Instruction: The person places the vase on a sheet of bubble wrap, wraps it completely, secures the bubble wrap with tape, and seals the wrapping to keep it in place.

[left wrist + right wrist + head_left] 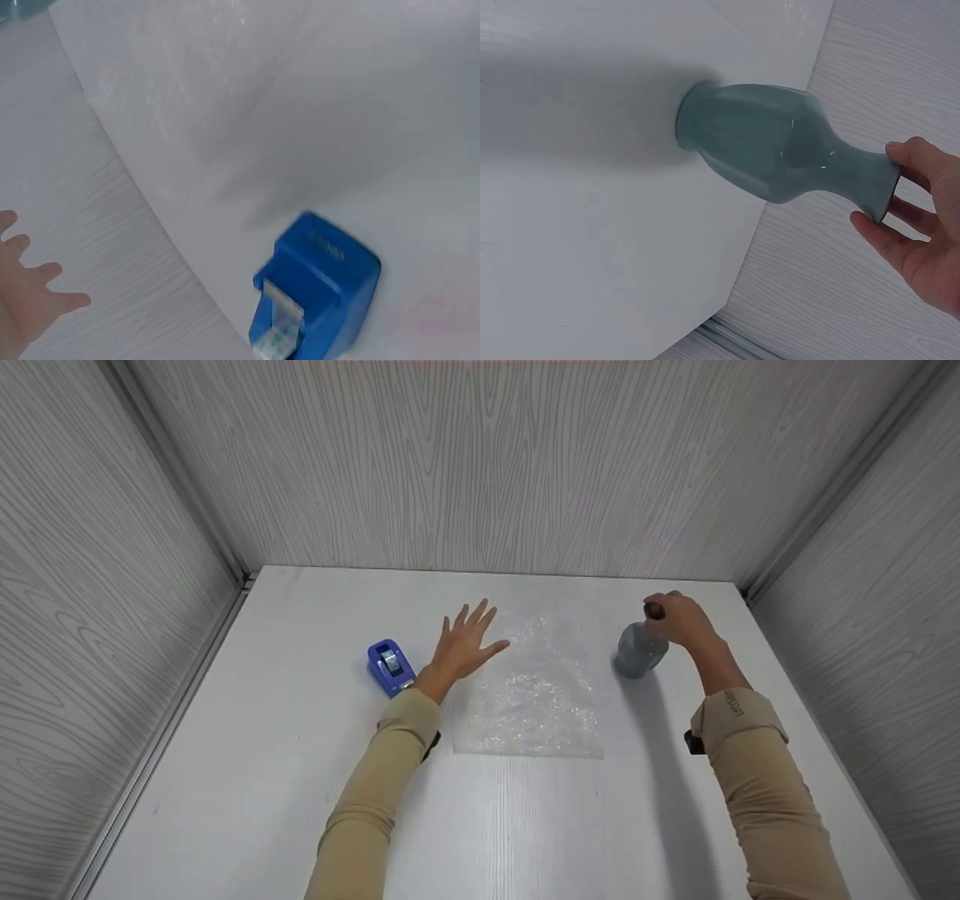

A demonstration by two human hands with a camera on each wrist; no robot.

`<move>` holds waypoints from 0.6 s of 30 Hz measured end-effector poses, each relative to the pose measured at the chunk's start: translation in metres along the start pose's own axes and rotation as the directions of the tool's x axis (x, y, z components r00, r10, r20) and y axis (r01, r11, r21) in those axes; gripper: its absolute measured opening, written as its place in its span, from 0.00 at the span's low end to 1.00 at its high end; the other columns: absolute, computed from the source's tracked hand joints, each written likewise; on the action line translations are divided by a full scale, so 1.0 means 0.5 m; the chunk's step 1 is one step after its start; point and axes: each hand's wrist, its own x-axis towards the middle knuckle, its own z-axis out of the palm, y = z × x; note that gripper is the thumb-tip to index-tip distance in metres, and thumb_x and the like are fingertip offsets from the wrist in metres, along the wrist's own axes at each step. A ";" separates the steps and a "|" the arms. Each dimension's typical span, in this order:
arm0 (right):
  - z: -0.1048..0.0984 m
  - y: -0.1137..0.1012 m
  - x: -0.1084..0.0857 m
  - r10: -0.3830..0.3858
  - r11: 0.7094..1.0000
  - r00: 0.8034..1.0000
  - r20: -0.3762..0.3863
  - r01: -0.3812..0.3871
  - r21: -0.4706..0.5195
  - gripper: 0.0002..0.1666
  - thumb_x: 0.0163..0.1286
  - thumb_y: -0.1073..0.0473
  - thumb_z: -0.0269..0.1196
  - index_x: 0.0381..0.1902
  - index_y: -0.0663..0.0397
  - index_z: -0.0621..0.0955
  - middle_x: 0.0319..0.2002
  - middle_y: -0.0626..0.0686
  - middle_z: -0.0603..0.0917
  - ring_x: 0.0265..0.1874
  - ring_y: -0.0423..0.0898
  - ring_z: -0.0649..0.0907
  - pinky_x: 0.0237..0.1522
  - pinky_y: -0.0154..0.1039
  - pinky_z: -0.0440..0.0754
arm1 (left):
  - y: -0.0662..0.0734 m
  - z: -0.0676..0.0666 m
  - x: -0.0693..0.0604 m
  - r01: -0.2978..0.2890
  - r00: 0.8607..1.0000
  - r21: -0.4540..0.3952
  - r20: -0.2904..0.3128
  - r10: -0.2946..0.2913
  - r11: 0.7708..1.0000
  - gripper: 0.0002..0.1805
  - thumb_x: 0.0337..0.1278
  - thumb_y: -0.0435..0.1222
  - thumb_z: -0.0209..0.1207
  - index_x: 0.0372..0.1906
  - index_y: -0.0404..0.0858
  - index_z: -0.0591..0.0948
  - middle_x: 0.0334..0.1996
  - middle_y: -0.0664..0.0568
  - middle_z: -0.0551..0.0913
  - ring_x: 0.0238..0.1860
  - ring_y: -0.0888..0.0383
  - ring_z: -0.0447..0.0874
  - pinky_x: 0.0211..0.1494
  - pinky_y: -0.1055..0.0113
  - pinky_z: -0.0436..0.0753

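Note:
A blue-green glazed vase (761, 139) with a narrow neck and flared mouth stands near upright on the right of the table; whether its base touches the tabletop I cannot tell. My right hand (681, 619) grips it by the rim, thumb and fingers around the mouth. A clear, crinkled plastic sheet (529, 690), like bubble wrap, lies flat in the middle. My left hand (459, 649) is at the sheet's left edge, fingers spread and holding nothing. Left of that hand sits a blue tape dispenser (390, 666), seen close in the left wrist view with its clear tape end showing.
The white table (247, 750) is enclosed by grey wood-grain panels at the back (480, 465) and both sides. A long shadow of the vase and right arm falls toward the front of the table.

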 end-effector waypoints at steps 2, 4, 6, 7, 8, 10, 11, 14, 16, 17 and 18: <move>0.002 0.001 -0.001 -0.005 1.000 1.000 -0.018 0.006 0.005 0.27 0.61 0.62 0.57 0.57 0.68 0.71 0.51 0.72 0.70 0.49 0.66 0.71 0.48 0.60 0.67 | 0.022 0.027 0.002 0.001 1.000 -0.089 0.010 0.000 0.996 0.38 0.62 0.59 0.42 0.71 0.42 0.54 0.71 0.51 0.47 0.69 0.49 0.42 0.66 0.47 0.44; 0.005 -0.001 -0.005 -0.014 1.000 0.999 -0.036 0.014 0.012 0.26 0.60 0.62 0.58 0.56 0.69 0.72 0.50 0.72 0.71 0.48 0.65 0.72 0.47 0.60 0.68 | 0.043 0.053 0.005 0.014 1.000 -0.211 0.019 -0.010 0.977 0.37 0.63 0.56 0.44 0.71 0.41 0.55 0.71 0.51 0.49 0.69 0.50 0.44 0.66 0.51 0.46; 0.006 -0.006 -0.008 -0.016 1.000 0.998 -0.053 0.017 0.015 0.26 0.60 0.63 0.59 0.56 0.69 0.72 0.49 0.72 0.72 0.46 0.65 0.72 0.46 0.60 0.68 | 0.063 0.078 0.008 0.037 0.999 -0.361 0.045 -0.023 0.932 0.36 0.64 0.54 0.45 0.70 0.41 0.55 0.70 0.50 0.49 0.69 0.52 0.45 0.67 0.56 0.47; 0.007 -0.010 -0.011 -0.018 1.000 0.998 -0.064 0.019 0.016 0.26 0.59 0.63 0.59 0.55 0.69 0.73 0.48 0.72 0.72 0.46 0.65 0.73 0.45 0.60 0.69 | 0.073 0.091 0.010 0.054 0.998 -0.437 0.055 -0.033 0.898 0.35 0.64 0.53 0.46 0.70 0.40 0.55 0.70 0.50 0.50 0.69 0.53 0.45 0.67 0.58 0.48; 0.006 -0.016 -0.015 -0.016 1.000 0.997 -0.078 0.017 0.017 0.26 0.59 0.63 0.59 0.54 0.69 0.73 0.47 0.71 0.73 0.45 0.64 0.73 0.45 0.59 0.69 | 0.085 0.102 0.011 0.076 0.997 -0.517 0.067 -0.049 0.852 0.35 0.65 0.52 0.46 0.70 0.40 0.56 0.70 0.49 0.51 0.69 0.53 0.47 0.67 0.60 0.50; 0.005 -0.029 -0.023 -0.015 1.000 0.993 -0.113 0.018 0.018 0.25 0.57 0.63 0.60 0.53 0.69 0.75 0.46 0.71 0.74 0.44 0.64 0.74 0.43 0.59 0.70 | 0.108 0.122 0.013 0.132 0.991 -0.654 0.101 -0.087 0.745 0.33 0.65 0.52 0.46 0.70 0.40 0.57 0.69 0.47 0.54 0.68 0.52 0.51 0.65 0.61 0.55; 0.004 -0.038 -0.026 -0.015 1.000 0.991 -0.132 0.017 0.016 0.25 0.57 0.63 0.61 0.52 0.68 0.76 0.45 0.70 0.75 0.43 0.64 0.75 0.43 0.59 0.71 | 0.120 0.130 0.014 0.164 0.986 -0.714 0.124 -0.107 0.681 0.33 0.65 0.51 0.46 0.69 0.40 0.57 0.68 0.47 0.55 0.67 0.51 0.53 0.64 0.61 0.57; 0.001 -0.068 -0.036 -0.009 1.000 0.983 -0.182 0.012 0.016 0.24 0.56 0.63 0.62 0.51 0.66 0.77 0.44 0.69 0.76 0.43 0.63 0.76 0.43 0.58 0.72 | 0.156 0.151 0.015 0.286 0.956 -0.849 0.226 -0.185 0.443 0.32 0.66 0.50 0.47 0.68 0.38 0.59 0.67 0.45 0.59 0.65 0.48 0.58 0.61 0.58 0.64; -0.002 -0.092 -0.042 -0.001 1.000 0.978 -0.210 0.007 0.029 0.23 0.55 0.62 0.62 0.50 0.66 0.78 0.44 0.68 0.77 0.43 0.62 0.76 0.44 0.58 0.72 | 0.176 0.162 0.015 0.366 0.922 -0.902 0.317 -0.222 0.230 0.33 0.65 0.50 0.48 0.68 0.37 0.58 0.66 0.43 0.59 0.64 0.45 0.60 0.59 0.57 0.66; -0.003 -0.104 -0.045 0.006 0.999 0.976 -0.220 0.003 0.040 0.23 0.55 0.61 0.62 0.50 0.65 0.78 0.44 0.67 0.77 0.44 0.62 0.76 0.44 0.57 0.72 | 0.185 0.167 0.014 0.397 0.901 -0.912 0.365 -0.234 0.108 0.35 0.65 0.50 0.48 0.69 0.36 0.57 0.66 0.42 0.58 0.63 0.43 0.60 0.58 0.56 0.67; -0.004 -0.116 -0.048 0.012 0.998 0.973 -0.230 0.001 0.057 0.23 0.56 0.60 0.62 0.50 0.65 0.78 0.44 0.67 0.78 0.44 0.61 0.77 0.44 0.57 0.72 | 0.193 0.172 0.013 0.419 0.881 -0.908 0.411 -0.235 -0.019 0.36 0.64 0.51 0.49 0.69 0.35 0.56 0.67 0.41 0.57 0.63 0.41 0.60 0.57 0.54 0.68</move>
